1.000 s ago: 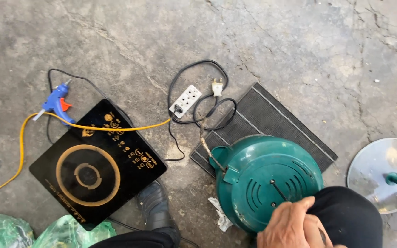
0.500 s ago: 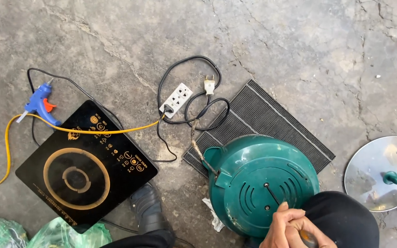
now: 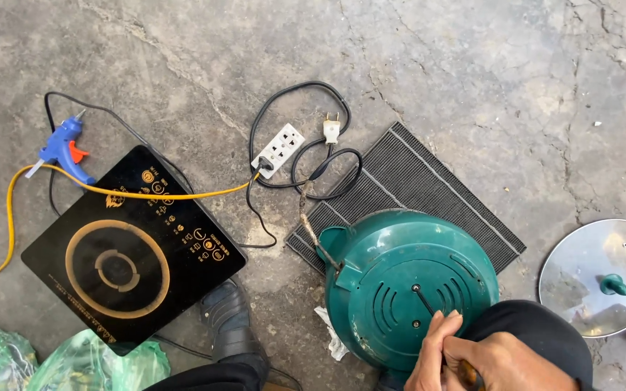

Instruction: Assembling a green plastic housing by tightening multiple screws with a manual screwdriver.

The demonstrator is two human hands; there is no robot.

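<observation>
Screwdriver (image 3: 429, 308) work is under way at the bottom right: one hand (image 3: 490, 358), whose side cannot be told from this view, has its fingers (image 3: 436, 340) wrapped tightly round the tool's handle. The thin dark shaft runs up and to the left from the fist, its long axis slanting, with the tip set on the underside of a green round appliance (image 3: 400, 289). That appliance lies upside down, its slotted base facing the camera, partly on a dark ribbed mat (image 3: 429, 181) and partly on the concrete floor (image 3: 182, 43). A spout-like lip points left, and a frayed cord leaves it near that lip, heading up toward a white power strip (image 3: 278, 150). Only one hand is clearly seen; a dark sleeve or knee (image 3: 537, 329) lies just beside it.

Left of the appliance sits a black induction cooktop (image 3: 132, 250), turned corner-up, with a yellow cable (image 3: 9, 217) crossing its upper edge. A blue glue gun (image 3: 63, 148) lies beyond its top-left corner. A glass lid with a green knob (image 3: 614, 286) rests well apart at the right edge. Green plastic bags (image 3: 9, 362) fill the bottom-left corner, and a dark boot (image 3: 230, 326) stands beside the cooktop.
</observation>
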